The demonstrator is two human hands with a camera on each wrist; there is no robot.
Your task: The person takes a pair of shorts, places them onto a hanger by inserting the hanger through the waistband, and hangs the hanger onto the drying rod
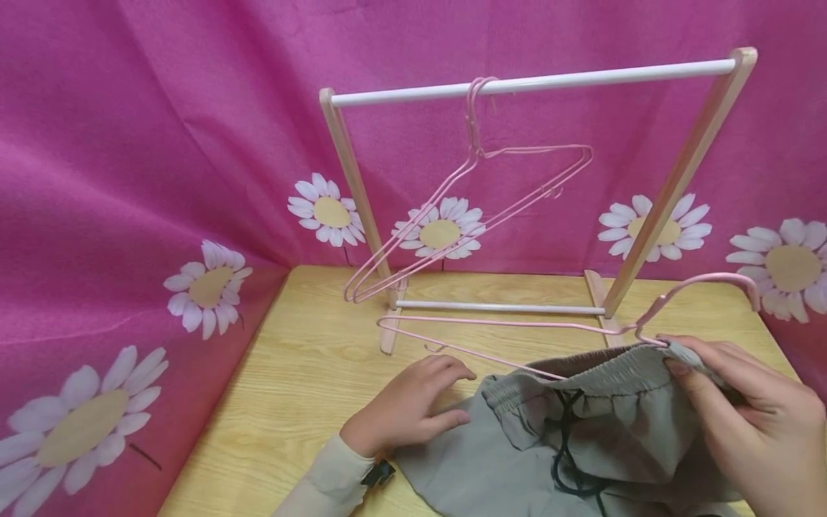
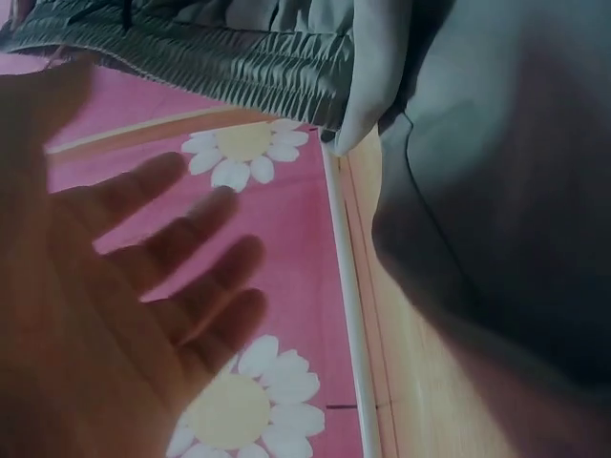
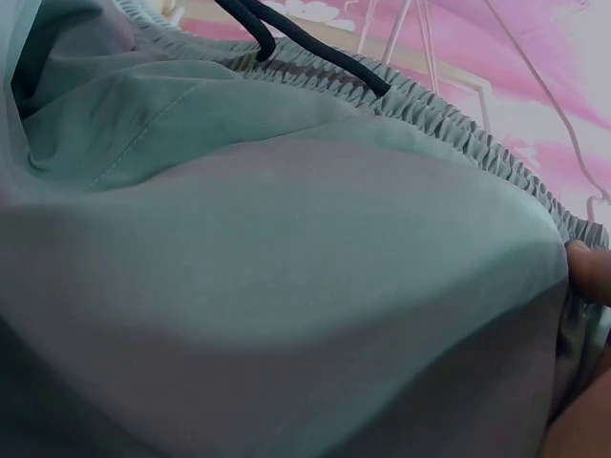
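Grey drawstring pants (image 1: 510,459) with a gathered elastic waistband (image 1: 620,373) and a black drawstring (image 1: 564,445) lie across the front of the table. My right hand (image 1: 769,409) pinches the waistband at its right side, thumb in front. A pink hanger (image 1: 717,276) is partly inside the waistband; its left arm sticks out past the opening, its hook points right. The hanger's right arm is hidden by the cloth. Left of the pants, my left hand (image 1: 413,402) has its fingers loosely extended. In the left wrist view that hand (image 2: 105,277) holds nothing.
A small rack with wooden legs (image 1: 678,172) and a white top bar (image 1: 601,77) stands at the back of the wooden table (image 1: 278,402). Two pink hangers (image 1: 474,122) hang from its bar. Pink cloth (image 1: 213,93) with daisies encloses the table behind and at the sides.
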